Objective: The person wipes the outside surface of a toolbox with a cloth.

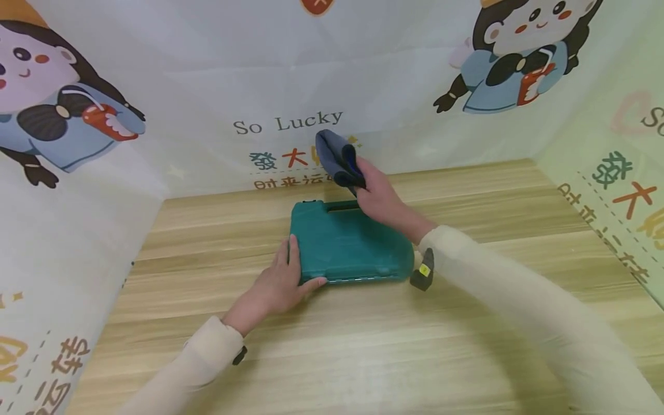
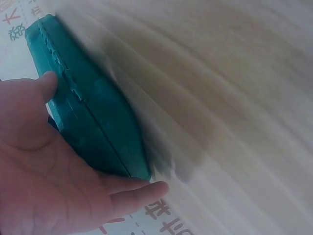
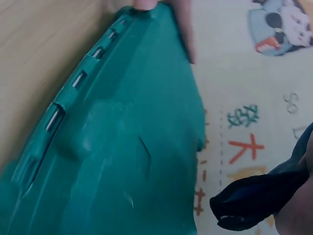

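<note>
A teal plastic case lies flat on the wooden table, its hinged edge toward me and a handle slot at the far edge. My left hand rests against the case's left end, fingers straight along the side and thumb at the near edge. In the left wrist view the left palm faces the case with the fingers extended. My right hand grips a folded blue-grey cloth with dark edging, held above the far edge of the case. The cloth also shows at the right of the right wrist view.
The wooden table stretches around the case on every side. Behind and beside it hang white printed sheets with cartoon figures and lettering. A black wrist-camera piece hangs under the right cuff, close by the case's right end.
</note>
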A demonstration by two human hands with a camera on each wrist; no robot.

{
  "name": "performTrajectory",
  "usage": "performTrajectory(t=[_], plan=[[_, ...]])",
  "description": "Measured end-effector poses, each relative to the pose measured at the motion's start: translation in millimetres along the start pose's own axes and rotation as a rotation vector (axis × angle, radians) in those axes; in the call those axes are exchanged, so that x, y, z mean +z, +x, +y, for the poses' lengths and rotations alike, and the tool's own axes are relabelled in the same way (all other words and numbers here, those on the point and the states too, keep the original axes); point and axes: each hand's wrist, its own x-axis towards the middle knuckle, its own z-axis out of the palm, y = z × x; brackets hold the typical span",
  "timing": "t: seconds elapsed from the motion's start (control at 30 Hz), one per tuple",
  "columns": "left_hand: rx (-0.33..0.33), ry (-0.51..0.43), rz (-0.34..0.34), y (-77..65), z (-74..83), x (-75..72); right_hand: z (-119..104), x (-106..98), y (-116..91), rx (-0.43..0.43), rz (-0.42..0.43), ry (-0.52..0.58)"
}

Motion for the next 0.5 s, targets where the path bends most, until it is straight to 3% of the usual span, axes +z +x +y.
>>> performTrajectory(t=[0.1, 0.23, 0.4, 0.5], plan=[[-0.003, 0.005, -0.004, 0.0, 0.2, -0.9, 0, 19, 6, -0.106, -0.065, -0.068], [0.002, 0.013, -0.003, -0.1, -0.7, -2.2, -2, 44, 12, -0.183, -0.233, -0.260], [0.012, 0.033, -0.003, 0.3, 0.0, -2.9, -1, 66, 12, -0.229, -0.512, -0.570], [0.008, 0.045, -0.017, 0.0, 2.1, -2.9, 5, 74, 10, -0.212, -0.631, -0.681]])
